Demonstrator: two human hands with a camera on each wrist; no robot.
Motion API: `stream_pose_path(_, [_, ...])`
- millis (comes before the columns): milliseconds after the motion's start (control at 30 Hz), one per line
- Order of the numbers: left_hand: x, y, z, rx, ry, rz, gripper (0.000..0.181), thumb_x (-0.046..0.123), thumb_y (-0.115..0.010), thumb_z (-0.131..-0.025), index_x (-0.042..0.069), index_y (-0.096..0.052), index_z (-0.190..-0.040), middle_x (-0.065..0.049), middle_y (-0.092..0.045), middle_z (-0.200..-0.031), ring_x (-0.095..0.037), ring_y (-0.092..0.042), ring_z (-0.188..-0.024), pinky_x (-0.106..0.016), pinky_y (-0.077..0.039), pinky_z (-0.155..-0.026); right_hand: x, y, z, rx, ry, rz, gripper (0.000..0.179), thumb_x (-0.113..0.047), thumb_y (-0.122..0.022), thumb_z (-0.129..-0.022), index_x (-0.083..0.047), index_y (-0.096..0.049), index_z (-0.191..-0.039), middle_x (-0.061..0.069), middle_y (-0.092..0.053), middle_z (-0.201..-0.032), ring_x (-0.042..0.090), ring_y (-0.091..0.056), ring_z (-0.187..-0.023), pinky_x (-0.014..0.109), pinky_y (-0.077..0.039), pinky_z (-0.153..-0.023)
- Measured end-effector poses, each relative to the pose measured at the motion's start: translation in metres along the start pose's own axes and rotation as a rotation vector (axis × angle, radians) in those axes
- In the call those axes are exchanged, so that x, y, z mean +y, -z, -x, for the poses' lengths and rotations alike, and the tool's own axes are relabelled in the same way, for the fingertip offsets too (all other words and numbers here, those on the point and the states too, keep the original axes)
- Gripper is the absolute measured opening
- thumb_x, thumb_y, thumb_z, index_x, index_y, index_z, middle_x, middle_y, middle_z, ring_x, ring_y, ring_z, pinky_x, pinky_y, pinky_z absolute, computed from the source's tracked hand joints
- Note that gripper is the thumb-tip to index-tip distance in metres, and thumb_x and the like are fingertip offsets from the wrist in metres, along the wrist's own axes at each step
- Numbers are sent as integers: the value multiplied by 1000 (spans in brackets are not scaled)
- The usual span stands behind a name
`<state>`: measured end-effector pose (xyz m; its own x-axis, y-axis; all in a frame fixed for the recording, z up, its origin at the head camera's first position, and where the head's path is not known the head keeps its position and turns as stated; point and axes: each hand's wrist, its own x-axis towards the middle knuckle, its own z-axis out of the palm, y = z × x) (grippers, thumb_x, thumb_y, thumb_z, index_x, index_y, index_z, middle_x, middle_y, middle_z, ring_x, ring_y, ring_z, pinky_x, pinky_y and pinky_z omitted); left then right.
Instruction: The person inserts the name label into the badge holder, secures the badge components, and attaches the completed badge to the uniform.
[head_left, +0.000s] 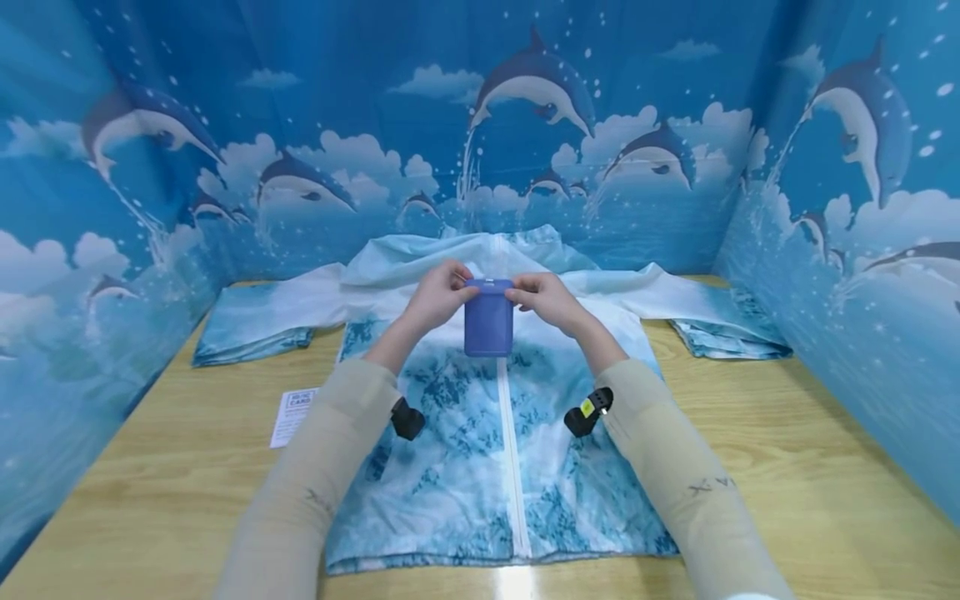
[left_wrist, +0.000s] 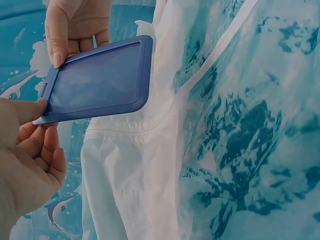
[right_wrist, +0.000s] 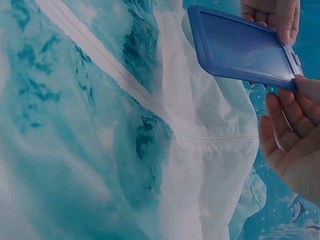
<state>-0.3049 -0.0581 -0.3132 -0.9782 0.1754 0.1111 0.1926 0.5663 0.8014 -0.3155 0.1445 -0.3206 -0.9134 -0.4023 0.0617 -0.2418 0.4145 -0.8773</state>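
A blue badge holder (head_left: 488, 325) with a clear window hangs upright above the jacket, held by both hands at its slotted top end. My left hand (head_left: 441, 296) pinches one top corner between thumb and fingers; my right hand (head_left: 551, 302) pinches the other. In the left wrist view the badge holder (left_wrist: 100, 80) shows its raised frame, and in the right wrist view the badge holder (right_wrist: 245, 45) tilts above the cloth. Below lies a white and teal zip-up jacket (head_left: 442, 467), spread flat with its zip (head_left: 512, 450) down the middle and its sleeves out sideways.
A white printed card (head_left: 292, 417) lies on the wooden table (head_left: 172, 467), left of the jacket and partly behind my left forearm. Folded sleeve ends (head_left: 251, 333) rest near the table's back corners. Dolphin-print curtains (head_left: 360, 100) close off the back and both sides.
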Motion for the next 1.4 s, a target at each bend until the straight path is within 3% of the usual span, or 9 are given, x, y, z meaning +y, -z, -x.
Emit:
stream_pose_path(267, [-2, -1, 2, -32, -28, -43, 28, 25, -55, -95, 4, -60, -112, -10, -61, -100, -23, -54, -88, -39, -45, -76, -2, 1, 3, 6, 5, 27, 28, -22, -51, -97, -2, -62, -112, 13, -61, -110, 25, -55, -104, 45, -42, -92])
stream_pose_path(667, [-5, -1, 5, -24, -28, 68, 24, 27, -54, -95, 5, -62, -102, -9, -62, -99, -23, -52, -87, -38, -42, -75, -3, -2, 2, 7, 14, -5, 27, -22, -53, -96, 0, -63, -108, 14, -61, -107, 25, -56, -103, 38, -45, -87])
stream_pose_path(867, [-9, -3, 5, -56, -19, 104, 36, 38, -50, -95, 6, -66, -101, -6, -62, -90, -20, -51, -81, -36, -40, -71, -22, -4, 16, 3, 22, 23, 26, -15, -50, -97, 4, -61, -111, 17, -61, -109, 28, -56, -103, 38, -45, -87])
stream_pose_path(967, [-11, -5, 5, -61, 6, 130, 42, 45, -49, -94, 7, -66, -94, -2, -52, -71, -17, -45, -69, -33, -36, -65, -31, -6, 22, -4, 28, 39, 26, -13, -49, -97, 5, -61, -111, 18, -61, -107, 28, -56, -102, 37, -45, -86])
stream_pose_path(1100, [-12, -7, 4, -57, 31, 165, 47, 48, -50, -92, 7, -57, -72, 0, -28, -57, -17, -29, -55, -31, -27, -56, -34, -8, 25, -11, 35, 45, 26, -13, -49, -97, 5, -61, -111, 18, -62, -107, 27, -57, -100, 37, -46, -86])
stream_pose_path(1267, [-9, -8, 4, -54, 66, 177, 50, 49, -52, -91, 10, -46, -61, 2, -23, -55, -15, -25, -54, -31, -25, -56, -31, -7, 23, -15, 37, 32, 26, -13, -49, -97, 5, -61, -111, 18, -62, -107, 27, -57, -101, 38, -46, -86])
stream_pose_path(1400, [-6, -7, 4, -56, 100, 187, 49, 47, -54, -91, 9, -49, -60, 2, -21, -57, -17, -25, -58, -33, -25, -61, -25, -6, 19, -19, 38, 24, 27, -15, -50, -97, 4, -62, -112, 17, -62, -107, 27, -57, -101, 38, -45, -87])
